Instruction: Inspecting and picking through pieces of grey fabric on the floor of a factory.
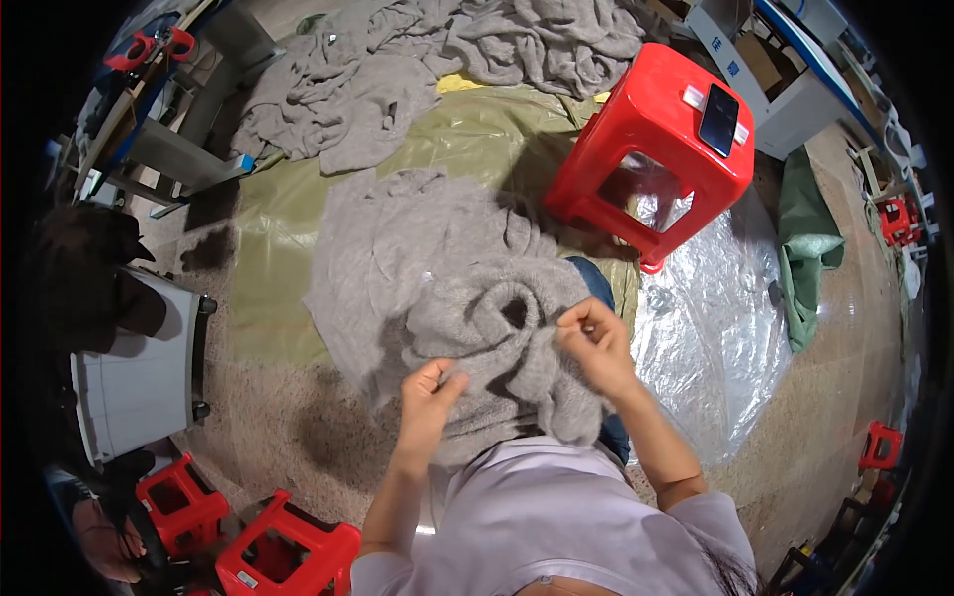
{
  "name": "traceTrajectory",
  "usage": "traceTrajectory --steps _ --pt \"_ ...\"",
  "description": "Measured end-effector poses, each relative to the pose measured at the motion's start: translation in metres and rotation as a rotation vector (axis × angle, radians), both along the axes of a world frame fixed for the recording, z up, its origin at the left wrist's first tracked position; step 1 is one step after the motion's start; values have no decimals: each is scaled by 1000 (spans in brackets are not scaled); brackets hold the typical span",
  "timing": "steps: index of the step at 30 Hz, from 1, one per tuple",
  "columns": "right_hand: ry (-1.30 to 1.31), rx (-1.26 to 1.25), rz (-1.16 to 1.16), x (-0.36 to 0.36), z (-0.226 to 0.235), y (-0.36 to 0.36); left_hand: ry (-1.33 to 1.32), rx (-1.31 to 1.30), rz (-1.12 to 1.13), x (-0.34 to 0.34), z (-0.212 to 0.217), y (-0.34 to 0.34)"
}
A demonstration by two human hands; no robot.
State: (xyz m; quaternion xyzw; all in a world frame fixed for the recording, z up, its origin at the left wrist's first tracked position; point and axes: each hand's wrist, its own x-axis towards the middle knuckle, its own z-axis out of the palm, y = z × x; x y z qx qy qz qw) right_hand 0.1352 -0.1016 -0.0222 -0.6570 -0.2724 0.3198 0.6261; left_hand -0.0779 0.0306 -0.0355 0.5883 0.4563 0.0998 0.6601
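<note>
Across my lap lies a grey knitted garment (497, 348), bunched up, with a round opening like a neckline facing up. My left hand (430, 402) pinches its near left part between thumb and fingers. On the right side, next to the opening, my right hand (596, 343) has its fingertips closed on the knit; what exactly lies between them is too small to make out. Beyond my lap, more grey knitwear (388, 228) is spread in a flat heap on an olive-green sheet (273, 288).
A tall red plastic stool (646, 139) bearing a phone (718, 121) stands front right, beside clear plastic sheeting (706, 338). Piled grey knits (542, 45) lie at the far side. Low red stools (288, 546) and a grey suitcase-like case (134, 363) stand on the left.
</note>
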Motion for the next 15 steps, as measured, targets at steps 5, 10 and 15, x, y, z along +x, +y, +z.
traceTrajectory --steps 5,10,15 --pt "-215 -55 185 7 38 13 -342 -200 77 11 28 -3" --pt "-311 -245 780 -6 49 33 -235 6 -193 23 51 -3" --pt "-246 -7 652 -12 19 30 -235 -195 -155 14 40 7"
